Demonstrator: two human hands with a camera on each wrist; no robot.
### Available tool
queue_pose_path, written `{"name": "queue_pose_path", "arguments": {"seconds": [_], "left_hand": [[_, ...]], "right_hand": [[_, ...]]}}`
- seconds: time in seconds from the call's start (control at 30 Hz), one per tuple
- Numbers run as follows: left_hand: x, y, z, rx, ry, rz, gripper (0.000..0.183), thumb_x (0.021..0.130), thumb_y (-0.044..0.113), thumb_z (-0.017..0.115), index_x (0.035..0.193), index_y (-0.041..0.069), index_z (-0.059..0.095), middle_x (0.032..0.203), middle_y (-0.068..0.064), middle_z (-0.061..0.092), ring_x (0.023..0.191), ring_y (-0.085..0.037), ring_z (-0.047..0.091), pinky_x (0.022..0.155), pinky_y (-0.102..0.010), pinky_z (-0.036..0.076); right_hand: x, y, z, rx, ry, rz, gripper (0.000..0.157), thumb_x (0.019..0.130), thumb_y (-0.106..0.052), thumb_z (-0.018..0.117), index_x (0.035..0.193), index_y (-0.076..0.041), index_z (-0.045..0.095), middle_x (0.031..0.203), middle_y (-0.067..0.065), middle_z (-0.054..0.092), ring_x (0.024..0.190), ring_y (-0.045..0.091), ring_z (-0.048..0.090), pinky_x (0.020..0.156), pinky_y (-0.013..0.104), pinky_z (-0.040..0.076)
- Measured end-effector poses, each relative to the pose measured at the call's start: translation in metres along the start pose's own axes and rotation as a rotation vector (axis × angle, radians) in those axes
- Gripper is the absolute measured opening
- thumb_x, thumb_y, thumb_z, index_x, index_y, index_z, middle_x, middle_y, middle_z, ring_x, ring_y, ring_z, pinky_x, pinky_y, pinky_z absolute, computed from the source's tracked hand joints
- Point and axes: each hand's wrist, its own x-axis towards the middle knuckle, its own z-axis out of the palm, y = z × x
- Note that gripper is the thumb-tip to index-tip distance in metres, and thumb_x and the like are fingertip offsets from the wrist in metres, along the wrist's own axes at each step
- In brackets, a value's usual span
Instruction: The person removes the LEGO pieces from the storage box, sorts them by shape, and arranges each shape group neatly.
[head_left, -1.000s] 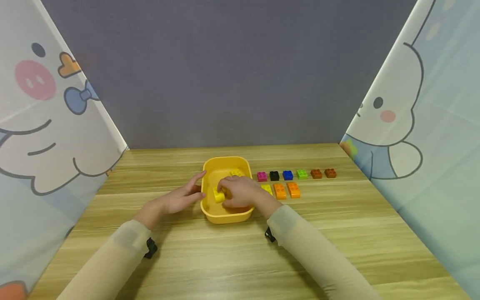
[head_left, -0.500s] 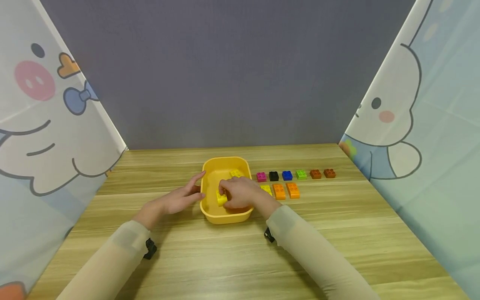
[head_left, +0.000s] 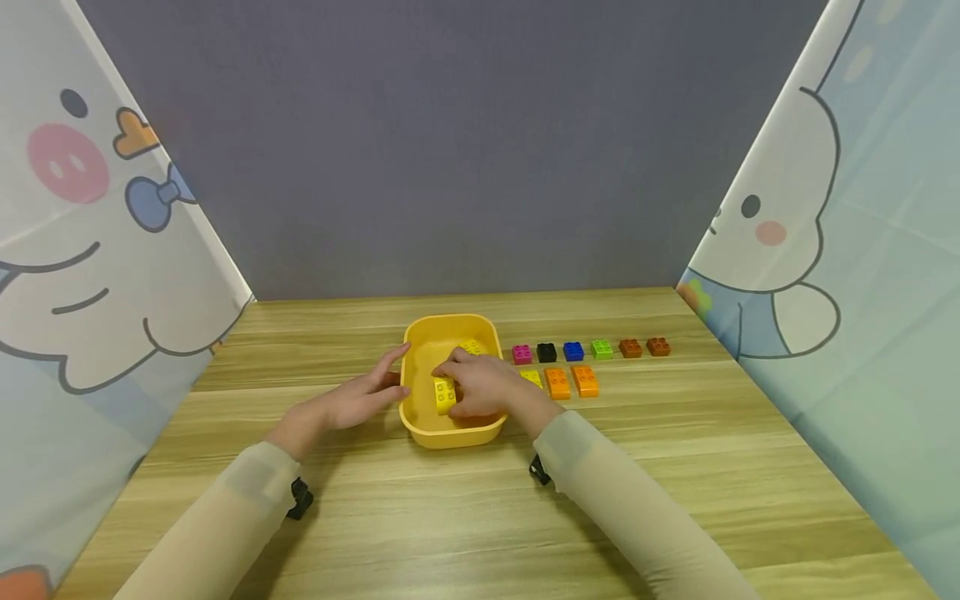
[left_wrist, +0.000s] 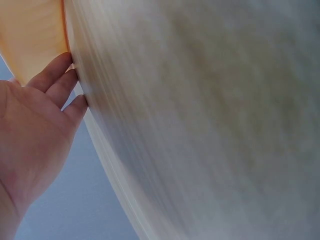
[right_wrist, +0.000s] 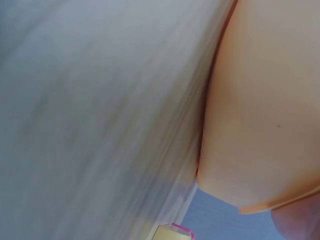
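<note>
A yellow tray (head_left: 454, 439) with rounded corners stands on the wooden table. Inside it, my right hand (head_left: 486, 385) pinches a yellow toy building brick (head_left: 445, 397) between thumb and fingers, its studded face turned up towards the head camera. Another yellow brick (head_left: 470, 347) lies at the tray's far end, partly covered by that hand. My left hand (head_left: 362, 402) rests against the tray's left side, fingers spread and mostly straight. In the left wrist view, its fingertips (left_wrist: 80, 102) touch the tabletop beside the tray wall. The right wrist view mostly shows the tray's outer wall (right_wrist: 260, 110).
Right of the tray, a back row holds a magenta brick (head_left: 522, 354), a black brick (head_left: 547, 352), a blue brick (head_left: 573, 351), a lime brick (head_left: 602, 349) and two brown bricks. Before them lie a yellow-green brick (head_left: 532, 377) and two orange bricks (head_left: 572, 382). A grey panel (head_left: 465, 150) rises behind.
My right fingers have turned the yellow brick inside the tray, so its studs now face the head camera, and it sits slightly further right. My left hand has stayed in place.
</note>
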Motion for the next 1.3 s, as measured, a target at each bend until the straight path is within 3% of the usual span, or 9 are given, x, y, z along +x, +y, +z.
{"name": "queue_pose_path", "arguments": {"seconds": [0.17,0.33,0.57,0.77,0.97,1.13,1.3], "left_hand": [[-0.001,0.0,0.0,0.007,0.004,0.001,0.084,0.116,0.051,0.049,0.177,0.033,-0.007,0.169,-0.025,0.048,0.156,-0.047,0.047,0.128,-0.071,0.033],[-0.001,-0.001,0.0,0.0,0.004,0.005,0.084,0.116,0.05,0.049,0.177,0.032,-0.007,0.169,-0.025,0.048,0.157,-0.047,0.046,0.128,-0.071,0.033],[-0.001,-0.002,-0.001,-0.012,-0.004,0.002,0.085,0.116,0.05,0.049,0.177,0.032,-0.008,0.169,-0.024,0.049,0.156,-0.046,0.048,0.128,-0.071,0.034],[-0.001,-0.003,0.0,-0.011,-0.003,0.003,0.084,0.116,0.05,0.048,0.177,0.031,-0.007,0.168,-0.024,0.049,0.156,-0.045,0.048,0.128,-0.07,0.034],[0.001,-0.003,0.0,-0.004,0.004,0.014,0.083,0.116,0.049,0.049,0.177,0.03,-0.005,0.167,-0.023,0.051,0.155,-0.044,0.05,0.128,-0.069,0.035],[0.0,-0.001,0.0,-0.024,0.002,0.011,0.083,0.116,0.047,0.049,0.177,0.03,-0.005,0.169,-0.025,0.048,0.155,-0.045,0.05,0.127,-0.069,0.036],[0.001,0.001,0.0,-0.038,0.002,0.002,0.085,0.116,0.047,0.051,0.177,0.03,-0.005,0.17,-0.025,0.047,0.155,-0.044,0.049,0.127,-0.069,0.036]], "right_hand": [[0.0,0.001,0.0,0.03,0.009,-0.03,0.068,0.093,-0.047,0.083,0.152,-0.037,0.052,0.117,-0.005,0.064,0.085,0.017,0.06,0.075,0.033,0.051],[0.0,0.003,0.001,0.059,0.024,-0.063,0.066,0.094,-0.045,0.085,0.151,-0.038,0.052,0.095,-0.011,0.065,0.079,0.015,0.058,0.071,0.03,0.047],[-0.001,0.004,-0.001,0.112,0.027,-0.101,0.065,0.098,-0.043,0.082,0.156,-0.037,0.054,0.106,-0.011,0.066,0.088,0.012,0.06,0.077,0.03,0.05],[-0.001,0.005,-0.002,0.14,0.024,-0.123,0.065,0.101,-0.041,0.08,0.161,-0.037,0.054,0.105,-0.009,0.058,0.084,0.011,0.056,0.07,0.027,0.044],[-0.003,0.008,-0.003,0.249,0.071,-0.138,0.063,0.101,-0.019,0.074,0.159,-0.037,0.055,0.11,-0.005,0.056,0.09,0.013,0.057,0.068,0.026,0.048],[-0.005,0.011,-0.005,0.434,0.13,-0.163,0.068,0.1,-0.001,0.07,0.159,-0.031,0.055,0.128,0.0,0.061,0.101,0.019,0.059,0.083,0.031,0.055],[-0.008,0.013,-0.007,0.543,0.173,-0.201,0.061,0.101,0.002,0.069,0.156,-0.022,0.055,0.152,0.004,0.06,0.115,0.021,0.061,0.104,0.039,0.057]]}}
